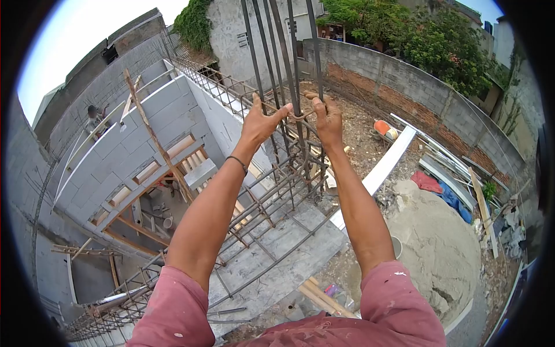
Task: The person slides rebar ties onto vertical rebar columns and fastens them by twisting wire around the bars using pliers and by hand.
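Several vertical rebar rods (270, 55) rise in front of me. A bent steel stirrup (300, 117) goes around them at chest height. My left hand (260, 122) grips its left side, thumb stretched toward the front rod and some fingers behind the bars. My right hand (328, 120) has its fingers curled on the stirrup's right side, near its bent end. Below both hands, more stirrups ring the rods down to a horizontal rebar cage (277, 199) over a grey concrete slab (289, 243).
To the left, a grey block wall (150, 124) drops into a room below; another person (95, 120) is beyond it. Down on the right are a sand pile (433, 243), a long white beam (381, 168), an orange-topped wheelbarrow (383, 128) and a boundary wall (416, 78).
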### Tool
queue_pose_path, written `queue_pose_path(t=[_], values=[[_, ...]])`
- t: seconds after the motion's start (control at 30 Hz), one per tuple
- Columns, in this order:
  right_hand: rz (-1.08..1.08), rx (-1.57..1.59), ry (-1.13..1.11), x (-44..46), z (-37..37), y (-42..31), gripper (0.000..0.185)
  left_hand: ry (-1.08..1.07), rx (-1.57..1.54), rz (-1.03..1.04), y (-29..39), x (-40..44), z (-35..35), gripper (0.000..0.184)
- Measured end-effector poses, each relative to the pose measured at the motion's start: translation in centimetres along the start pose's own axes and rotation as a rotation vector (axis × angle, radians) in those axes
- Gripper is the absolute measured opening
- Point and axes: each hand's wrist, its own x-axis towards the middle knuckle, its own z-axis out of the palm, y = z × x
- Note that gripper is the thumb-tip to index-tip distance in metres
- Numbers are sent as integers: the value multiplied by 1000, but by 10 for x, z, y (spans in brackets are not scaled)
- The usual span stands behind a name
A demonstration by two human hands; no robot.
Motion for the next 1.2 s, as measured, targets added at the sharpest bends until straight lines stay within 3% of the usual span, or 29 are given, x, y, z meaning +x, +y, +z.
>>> queue_pose_path(t=[0.1, 0.2, 0.23, 0.37, 0.47, 0.57, 0.63, 0.67, 0.73, 0.8, 0.87, 0.93, 1.0, 1.07, 1.1, 1.17, 1.2], values=[[8, -26, 7, 0, 0, -2, 31, -45, -74, -33, 3, -5, 0, 123], [40, -4, 13, -3, 2, -5, 30, -49, -134, -9, 3, -7, 2, 124], [56, 28, 24, -2, 3, -7, 30, 7, -101, 9, -1, -5, 6, 134], [37, -65, 37, -2, 3, 3, 31, 0, -137, -1, -6, -4, 8, 133], [-85, -154, 7, 6, -3, 4, 33, 21, -53, 26, -12, 5, 12, 134], [-25, -205, -65, 6, -9, -10, 39, -38, 203, -53, -1, -4, -3, 138], [269, -302, -146, 4, -24, -11, 58, 5, 226, -72, 2, -27, -16, 102], [193, -395, -62, -11, -26, -28, 62, -28, 189, -109, 8, -47, -32, 91], [-60, -462, 33, -67, -40, -59, 48, 98, -58, 23, 2, -95, -56, 67], [11, -436, -29, -156, -41, -97, 34, 94, -278, -24, 1, -163, -108, 53], [103, -445, -322, -252, -41, -114, 18, 103, -337, -191, -7, -246, -167, 52], [238, -311, -618, -332, -28, -135, 8, 289, -444, -291, -43, -324, -206, 51], [224, -128, -793, -384, 4, -164, 7, 468, -540, -469, -80, -409, -242, 47], [196, -50, -1205, -411, 30, -185, 19, 739, -639, -598, -95, -491, -259, 40], [189, -40, -1222, -424, 43, -192, 19, 833, -622, -666, -101, -533, -263, 39], [-127, -224, -1357, -447, 72, -200, 36, 995, -595, -776, -111, -603, -256, 39], [-142, -222, -1365, -459, 81, -203, 36, 1062, -583, -826, -111, -629, -249, 39]])
